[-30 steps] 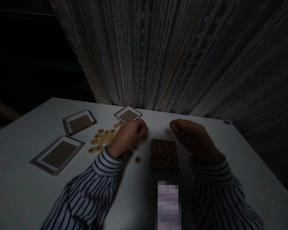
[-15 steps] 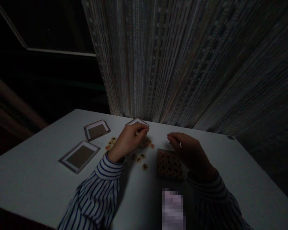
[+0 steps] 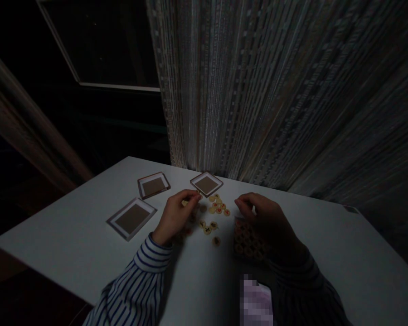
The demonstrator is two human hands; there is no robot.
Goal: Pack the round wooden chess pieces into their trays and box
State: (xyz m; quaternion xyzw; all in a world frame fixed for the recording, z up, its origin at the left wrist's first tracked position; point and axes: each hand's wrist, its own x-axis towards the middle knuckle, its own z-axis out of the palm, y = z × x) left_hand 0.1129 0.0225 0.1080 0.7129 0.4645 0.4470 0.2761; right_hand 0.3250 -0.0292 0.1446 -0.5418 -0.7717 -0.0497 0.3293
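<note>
Left hand and right hand are curled — whether anything is pinched cannot be told. Discs at the left's three o'clock, or the box at the right's seven, could be jostled by a low reach.

Very dim; far left nearly black. White table paler at left than right; light apparently from left, source unseen. Right hand and right sleeve in deep shade, box below murky. Shadow right of left sleeve. Markings on pieces soft. Pixelated patch near. Wide-angle stretch at edges.
</note>
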